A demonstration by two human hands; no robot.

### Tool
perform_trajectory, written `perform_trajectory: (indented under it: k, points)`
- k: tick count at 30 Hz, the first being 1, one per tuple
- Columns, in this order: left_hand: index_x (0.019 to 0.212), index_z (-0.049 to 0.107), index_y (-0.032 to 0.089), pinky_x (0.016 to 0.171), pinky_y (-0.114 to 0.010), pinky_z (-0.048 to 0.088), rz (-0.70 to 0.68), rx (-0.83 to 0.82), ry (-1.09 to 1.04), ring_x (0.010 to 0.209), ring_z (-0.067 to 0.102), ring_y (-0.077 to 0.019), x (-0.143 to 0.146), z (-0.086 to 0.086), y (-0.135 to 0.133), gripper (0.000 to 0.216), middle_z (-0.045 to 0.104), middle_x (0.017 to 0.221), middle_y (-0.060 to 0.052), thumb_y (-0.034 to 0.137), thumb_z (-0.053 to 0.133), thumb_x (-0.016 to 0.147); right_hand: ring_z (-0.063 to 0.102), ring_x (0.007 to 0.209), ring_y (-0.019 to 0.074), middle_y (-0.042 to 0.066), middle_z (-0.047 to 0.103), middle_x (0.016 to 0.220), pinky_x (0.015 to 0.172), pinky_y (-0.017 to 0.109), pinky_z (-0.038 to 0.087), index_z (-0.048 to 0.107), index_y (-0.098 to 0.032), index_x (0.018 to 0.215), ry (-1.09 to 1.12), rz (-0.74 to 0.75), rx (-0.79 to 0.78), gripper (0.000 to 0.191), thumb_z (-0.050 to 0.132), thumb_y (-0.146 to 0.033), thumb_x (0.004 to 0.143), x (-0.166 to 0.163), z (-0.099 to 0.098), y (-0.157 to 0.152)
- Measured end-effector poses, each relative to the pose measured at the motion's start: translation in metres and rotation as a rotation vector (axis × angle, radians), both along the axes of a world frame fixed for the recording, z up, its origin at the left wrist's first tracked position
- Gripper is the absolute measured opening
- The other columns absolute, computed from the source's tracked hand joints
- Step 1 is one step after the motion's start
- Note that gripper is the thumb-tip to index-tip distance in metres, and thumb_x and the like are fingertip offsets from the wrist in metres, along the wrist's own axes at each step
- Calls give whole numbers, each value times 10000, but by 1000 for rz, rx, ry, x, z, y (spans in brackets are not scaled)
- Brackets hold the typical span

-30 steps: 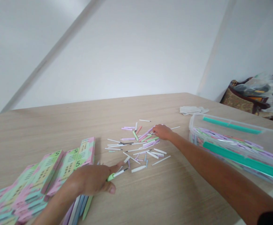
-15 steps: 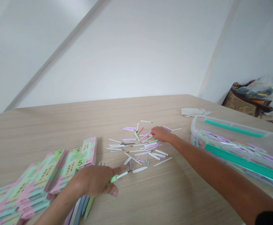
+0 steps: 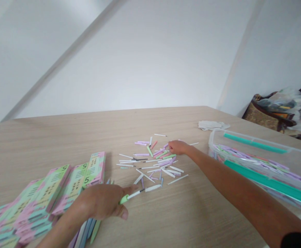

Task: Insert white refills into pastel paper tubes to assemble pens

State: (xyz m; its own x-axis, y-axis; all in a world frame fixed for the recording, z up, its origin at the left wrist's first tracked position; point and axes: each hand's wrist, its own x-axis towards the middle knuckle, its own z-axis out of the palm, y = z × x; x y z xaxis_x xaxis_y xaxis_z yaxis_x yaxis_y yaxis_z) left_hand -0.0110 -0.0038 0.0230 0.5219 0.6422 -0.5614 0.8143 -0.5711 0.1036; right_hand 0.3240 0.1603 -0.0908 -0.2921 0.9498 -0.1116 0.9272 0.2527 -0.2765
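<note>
In my left hand, at the lower left, a light green pen grip is held, and a white pen refill with a dark tip sticks out of it towards the pile. The thumb points forward and down, below the grip. Over the far right side of the loose pen parts, my right hand reaches down with its fingers curled together. A purple pen barrel lies right at its fingertips; whether it is gripped is hidden. White, purple, green and pink barrels and thin refills lie scattered around.
Stacked pink and green boxes stand at the left, with several pastel pens beside them under my left wrist. A clear plastic box with teal strips, full of pen parts, sits at the right. White gloves or cloth lie behind it.
My right hand has stayed at the pile, its fingers shifting slightly among the parts. My left hand still holds the green grip and refill. The whole view has moved a little.
</note>
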Motion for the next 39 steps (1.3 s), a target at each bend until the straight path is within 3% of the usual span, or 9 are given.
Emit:
perform_trajectory:
  k: [4, 6, 10, 14, 19, 23, 25, 33, 39]
  points:
    - [1403, 295, 276, 803, -459, 463, 7, -7, 1, 979, 604, -360, -1, -1, 0, 691, 651, 1099, -158, 418, 532, 769, 538, 743, 144, 23, 580, 761, 701, 288, 436, 566, -127, 784, 358, -28, 31, 120, 566, -247, 788, 9, 12, -2]
    - [1402, 297, 283, 806, -454, 464, 7, -14, 0, 980, 605, -354, -2, -3, 1, 687, 649, 1106, -152, 393, 532, 766, 507, 665, 123, -1, 544, 686, 633, 250, 406, 520, -145, 753, 569, -33, 19, 117, 519, -260, 773, 9, 19, -7]
    - [1407, 286, 275, 781, -476, 470, -18, -29, 8, 941, 618, -364, -2, -6, 2, 695, 660, 1069, -160, 397, 523, 766, 490, 593, 106, -19, 511, 669, 575, 234, 392, 414, -189, 770, 999, -7, -77, 154, 421, -343, 782, -3, 23, -28]
    - [1400, 310, 261, 803, -486, 459, -17, -48, 2, 975, 600, -372, 1, -4, 1, 680, 647, 1100, -159, 395, 509, 764, 511, 569, 114, -40, 499, 666, 575, 265, 422, 379, -219, 795, 1331, 42, -218, 200, 477, -386, 742, -23, 18, -56]
    - [1391, 332, 261, 834, -486, 439, 14, -74, 2, 1028, 577, -364, 3, -2, -1, 676, 613, 1164, -173, 389, 522, 755, 435, 488, 80, -59, 462, 641, 492, 224, 368, 413, -220, 794, 1586, 88, -364, 197, 543, -356, 736, -51, 11, -88]
    - [1381, 351, 279, 832, -488, 439, 10, -83, -11, 1031, 576, -365, 3, -4, 0, 661, 620, 1155, -169, 408, 537, 760, 410, 475, 60, -55, 482, 640, 468, 196, 316, 461, -199, 789, 1780, 66, -577, 152, 584, -274, 743, -70, 7, -109]
    - [1379, 351, 288, 820, -489, 446, 9, -85, 0, 1014, 585, -370, 3, -5, 0, 664, 628, 1141, -167, 421, 552, 760, 417, 467, 59, -52, 505, 640, 469, 197, 309, 479, -195, 806, 1840, 49, -650, 135, 590, -239, 744, -77, 3, -117]
    - [1378, 360, 266, 817, -448, 463, -14, -81, 56, 1026, 582, -359, 9, -3, 0, 647, 623, 1151, -164, 435, 565, 788, 419, 463, 71, -31, 545, 656, 446, 197, 256, 506, -202, 927, 1757, 16, -665, 177, 566, -251, 767, -95, -4, -134]
    - [1359, 401, 239, 777, -407, 474, -28, -120, 69, 956, 617, -334, 13, -3, 1, 607, 658, 1090, -148, 419, 559, 801, 353, 447, 62, -11, 513, 600, 436, 208, 236, 541, -160, 730, 1701, 68, -507, 284, 505, -421, 835, -98, -3, -140]
